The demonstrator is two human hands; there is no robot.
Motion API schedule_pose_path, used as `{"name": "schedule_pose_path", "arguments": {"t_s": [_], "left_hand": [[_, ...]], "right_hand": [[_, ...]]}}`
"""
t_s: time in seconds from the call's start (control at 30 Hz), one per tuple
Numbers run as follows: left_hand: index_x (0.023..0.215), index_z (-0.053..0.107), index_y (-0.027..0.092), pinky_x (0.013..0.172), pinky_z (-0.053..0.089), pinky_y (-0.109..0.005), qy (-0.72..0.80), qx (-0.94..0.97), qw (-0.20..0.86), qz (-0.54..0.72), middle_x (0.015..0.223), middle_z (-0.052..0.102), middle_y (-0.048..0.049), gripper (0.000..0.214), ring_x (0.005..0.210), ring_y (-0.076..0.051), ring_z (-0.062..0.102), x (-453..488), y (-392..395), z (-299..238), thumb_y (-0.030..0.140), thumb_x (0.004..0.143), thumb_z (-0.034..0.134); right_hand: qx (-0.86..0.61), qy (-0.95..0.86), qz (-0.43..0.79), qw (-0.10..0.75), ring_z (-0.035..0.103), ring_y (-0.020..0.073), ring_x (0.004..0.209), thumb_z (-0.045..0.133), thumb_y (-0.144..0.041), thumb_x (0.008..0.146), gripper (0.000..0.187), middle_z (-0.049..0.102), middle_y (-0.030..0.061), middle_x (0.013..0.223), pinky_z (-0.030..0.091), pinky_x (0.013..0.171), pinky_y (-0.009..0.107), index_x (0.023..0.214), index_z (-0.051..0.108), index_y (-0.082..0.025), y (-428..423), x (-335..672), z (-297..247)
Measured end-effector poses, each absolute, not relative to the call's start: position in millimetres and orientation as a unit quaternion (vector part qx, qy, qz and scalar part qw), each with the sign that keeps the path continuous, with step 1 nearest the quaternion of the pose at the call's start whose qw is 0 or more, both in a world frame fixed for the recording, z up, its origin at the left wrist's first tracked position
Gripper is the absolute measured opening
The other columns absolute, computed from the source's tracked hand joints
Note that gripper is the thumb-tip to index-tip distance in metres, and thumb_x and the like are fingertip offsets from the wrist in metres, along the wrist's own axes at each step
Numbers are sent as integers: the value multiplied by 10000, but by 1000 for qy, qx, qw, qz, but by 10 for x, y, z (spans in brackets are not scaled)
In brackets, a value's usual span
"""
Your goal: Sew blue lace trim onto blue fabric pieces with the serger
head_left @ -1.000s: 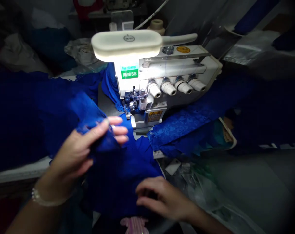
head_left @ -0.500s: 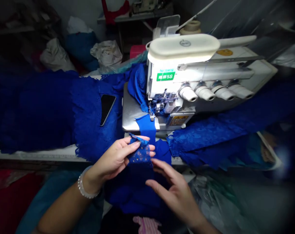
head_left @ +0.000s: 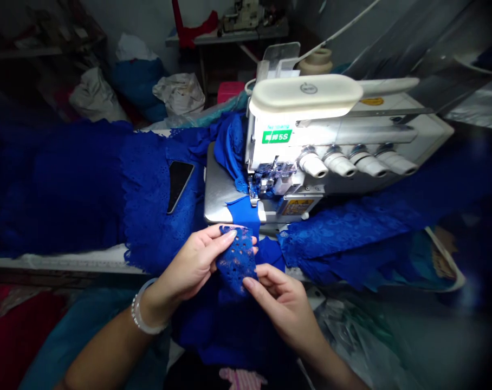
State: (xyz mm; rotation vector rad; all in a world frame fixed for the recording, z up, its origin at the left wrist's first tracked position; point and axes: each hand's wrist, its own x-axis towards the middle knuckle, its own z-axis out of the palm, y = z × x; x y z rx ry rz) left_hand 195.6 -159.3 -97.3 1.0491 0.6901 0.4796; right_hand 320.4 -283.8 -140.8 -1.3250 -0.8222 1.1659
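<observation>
Between my hands is a piece of blue lace fabric (head_left: pixel 237 260) with small holes in its pattern. My left hand (head_left: pixel 195 260) pinches its upper left part under the thumb, with fingers behind it. The thumb and index finger of my right hand (head_left: pixel 282 300) grip its lower right edge. Just beyond them a plain blue strip (head_left: pixel 246 212) runs under the presser foot of a white overlock sewing machine (head_left: pixel 306 130). More blue cloth hangs down below my hands.
A phone (head_left: pixel 180 184) lies on piled blue lace cloth (head_left: pixel 148 216) at the left. Blue fabric (head_left: pixel 351 227) also covers the right side. Stuffed sacks (head_left: pixel 179 93) and another sewing machine (head_left: pixel 241 16) stand at the back.
My right hand has moved up and left and closed on the lace edge. The lace, folded over at the top before, now lies flatter and spread between both hands.
</observation>
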Motion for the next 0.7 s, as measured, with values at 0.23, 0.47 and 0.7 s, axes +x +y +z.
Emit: {"name": "schedule_pose_path", "arguments": {"t_s": [0.23,0.47,0.7], "left_hand": [[976,713,153,797,559,-227,285,824,288,396,946,757,-29,124,846,-137,711,2253,-1203,-936,161,863,663],[977,671,166,749,534,-212,311,846,206,380,906,737,-1,111,796,-119,690,2198,-1299,-1030,176,866,670],[1032,631,171,849,487,-320,348,875,163,293,1023,674,-50,142,952,-190,637,2173,-1351,-930,231,904,622]], "right_hand": [[-624,-402,266,615,637,194,892,725,-265,778,109,668,68,924,499,835,313,711,696,-184,-2443,3405,-1474],[-626,-346,330,616,626,139,639,754,-270,729,166,655,10,650,491,592,217,632,659,-176,-2589,3378,-1491],[-633,-340,328,613,595,128,619,769,-289,727,237,637,18,671,483,581,226,596,610,-173,-2637,3318,-1512]]}}
